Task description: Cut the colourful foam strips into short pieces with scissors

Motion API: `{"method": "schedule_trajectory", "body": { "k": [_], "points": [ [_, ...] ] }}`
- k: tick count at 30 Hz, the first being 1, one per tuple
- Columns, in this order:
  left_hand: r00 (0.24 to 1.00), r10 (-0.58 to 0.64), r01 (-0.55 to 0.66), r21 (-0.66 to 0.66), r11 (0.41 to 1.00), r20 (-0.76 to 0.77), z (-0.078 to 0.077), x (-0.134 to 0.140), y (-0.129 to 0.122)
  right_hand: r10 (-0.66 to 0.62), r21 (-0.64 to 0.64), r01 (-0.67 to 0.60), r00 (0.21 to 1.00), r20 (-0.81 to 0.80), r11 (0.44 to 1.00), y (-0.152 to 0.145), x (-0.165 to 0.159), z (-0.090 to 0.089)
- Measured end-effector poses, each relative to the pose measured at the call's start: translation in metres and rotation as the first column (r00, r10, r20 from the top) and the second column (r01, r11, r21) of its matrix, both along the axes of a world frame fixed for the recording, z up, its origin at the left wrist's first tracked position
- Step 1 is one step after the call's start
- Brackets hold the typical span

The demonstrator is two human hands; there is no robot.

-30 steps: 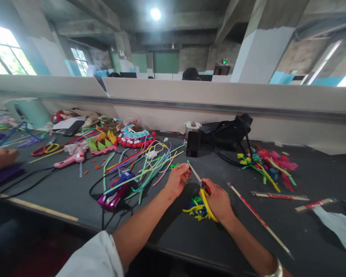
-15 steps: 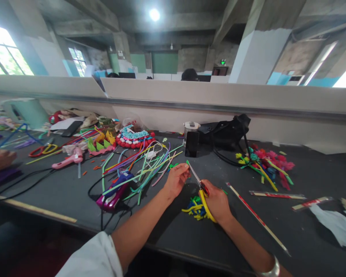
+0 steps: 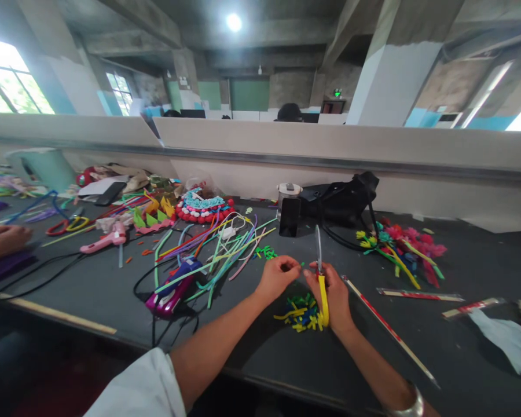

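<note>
My right hand (image 3: 335,301) is wrapped round a pair of scissors (image 3: 323,298) with yellow handles, its blades pointing up and away from me. My left hand (image 3: 278,279) is closed in a pinch close to it, with a small green pipe cleaner piece (image 3: 303,264) at the fingertips. Below the hands lies a heap of short blue, yellow and green pieces (image 3: 298,315), partly covered by the scissor handle. Just beyond my left hand are small green bits (image 3: 265,252) on the dark table (image 3: 252,359).
Left of my hands lie long pipe cleaners (image 3: 226,260), a purple device (image 3: 171,298) and a pink glue gun (image 3: 110,238). A phone (image 3: 289,217) leans upright behind, near a black bag (image 3: 345,202). Fluffy flowers (image 3: 410,246) are at right. Another person's hand (image 3: 2,243) is far left.
The scissors have swung from pointing left at my left fingertips to pointing upward. My left hand has shifted right and slightly down, uncovering the green bits behind it.
</note>
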State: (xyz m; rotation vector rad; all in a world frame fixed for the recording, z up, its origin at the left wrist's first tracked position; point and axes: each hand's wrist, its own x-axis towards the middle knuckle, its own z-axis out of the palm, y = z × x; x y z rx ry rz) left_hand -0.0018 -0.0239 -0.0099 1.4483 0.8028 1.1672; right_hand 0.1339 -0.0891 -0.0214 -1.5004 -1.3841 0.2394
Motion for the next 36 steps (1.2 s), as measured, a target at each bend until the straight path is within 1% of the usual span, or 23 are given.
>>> {"method": "schedule_trajectory", "body": {
  "k": [2, 5, 7, 10, 12, 13, 15, 16, 17, 18, 20, 21, 22, 23, 24, 25, 28, 31, 36],
  "points": [
    [0.996, 0.008, 0.003, 0.113, 0.994, -0.092, -0.003, 0.001, -0.004, -0.015, -0.004, 0.015, 1.000, -0.027, 1.000, 0.000, 0.001, 0.001],
    [0.982, 0.019, 0.031, 0.259, 0.965, -0.188, -0.004, 0.002, -0.007, -0.008, -0.013, 0.008, 0.999, -0.046, 1.000, 0.001, 0.002, 0.002],
    [0.963, 0.037, 0.064, 0.360, 0.931, -0.268, -0.005, 0.001, -0.007, 0.005, -0.016, -0.005, 0.999, -0.043, 1.000, 0.002, 0.002, 0.002],
    [0.915, 0.116, 0.109, 0.514, 0.851, -0.385, -0.004, 0.000, -0.007, 0.001, -0.016, -0.002, 1.000, -0.027, 1.000, 0.002, 0.003, 0.000],
    [0.894, 0.149, 0.139, 0.579, 0.803, -0.422, -0.004, 0.000, -0.008, -0.011, -0.008, 0.011, 1.000, -0.010, 1.000, 0.003, 0.004, -0.001],
    [0.893, 0.154, 0.146, 0.595, 0.790, -0.423, -0.004, 0.000, -0.009, -0.015, -0.004, 0.015, 1.000, -0.003, 1.000, 0.003, 0.004, -0.002],
    [0.906, 0.133, 0.144, 0.589, 0.795, -0.401, -0.004, 0.001, -0.010, -0.015, 0.005, 0.015, 1.000, 0.007, 1.000, 0.004, 0.005, -0.003],
    [0.918, 0.111, 0.134, 0.563, 0.816, -0.380, -0.005, 0.001, -0.010, -0.009, 0.010, 0.009, 1.000, 0.008, 1.000, 0.004, 0.005, -0.003],
    [0.932, 0.085, 0.118, 0.515, 0.849, -0.352, -0.005, 0.002, -0.010, -0.002, 0.012, 0.002, 1.000, 0.008, 1.000, 0.004, 0.006, -0.003],
    [0.944, 0.052, 0.102, 0.439, 0.892, -0.325, -0.006, 0.002, -0.009, 0.001, 0.013, -0.001, 1.000, 0.010, 1.000, 0.004, 0.006, -0.003],
    [0.964, -0.017, 0.075, 0.209, 0.975, -0.267, -0.007, 0.003, -0.006, -0.002, 0.007, 0.002, 1.000, 0.020, 1.000, 0.005, 0.007, -0.001],
    [0.971, -0.049, 0.068, 0.073, 0.995, -0.236, -0.007, 0.003, -0.004, -0.008, 0.002, 0.008, 1.000, 0.029, 1.000, 0.005, 0.008, -0.001],
    [0.975, -0.085, 0.075, -0.055, 0.996, -0.204, -0.007, 0.003, -0.003, -0.017, 0.001, 0.017, 0.999, 0.040, 1.000, 0.005, 0.008, 0.000],
    [0.978, -0.123, 0.096, -0.157, 0.983, -0.171, -0.007, 0.003, -0.001, -0.020, 0.001, 0.020, 0.999, 0.050, 1.000, 0.005, 0.009, 0.001],
    [0.977, -0.162, 0.127, -0.228, 0.965, -0.138, -0.006, 0.003, 0.001, -0.020, 0.005, 0.019, 0.998, 0.057, 1.000, 0.006, 0.009, 0.001],
    [0.974, -0.197, 0.162, -0.272, 0.949, -0.108, -0.006, 0.002, 0.002, -0.013, 0.015, 0.012, 0.998, 0.063, 1.000, 0.006, 0.009, 0.001],
    [0.960, -0.274, 0.240, -0.319, 0.917, -0.065, -0.004, 0.000, 0.003, 0.040, 0.066, -0.044, 0.996, 0.074, 0.997, 0.006, 0.009, 0.000],
    [0.950, -0.306, 0.262, -0.357, 0.896, -0.070, -0.002, -0.002, 0.003, 0.079, 0.097, -0.087, 0.993, 0.083, 0.991, 0.005, 0.009, 0.000],
    [0.933, -0.358, 0.311, -0.406, 0.860, -0.043, 0.000, -0.003, 0.002, 0.092, 0.098, -0.100, 0.992, 0.083, 0.990, 0.004, 0.008, -0.001]
  ]
}}
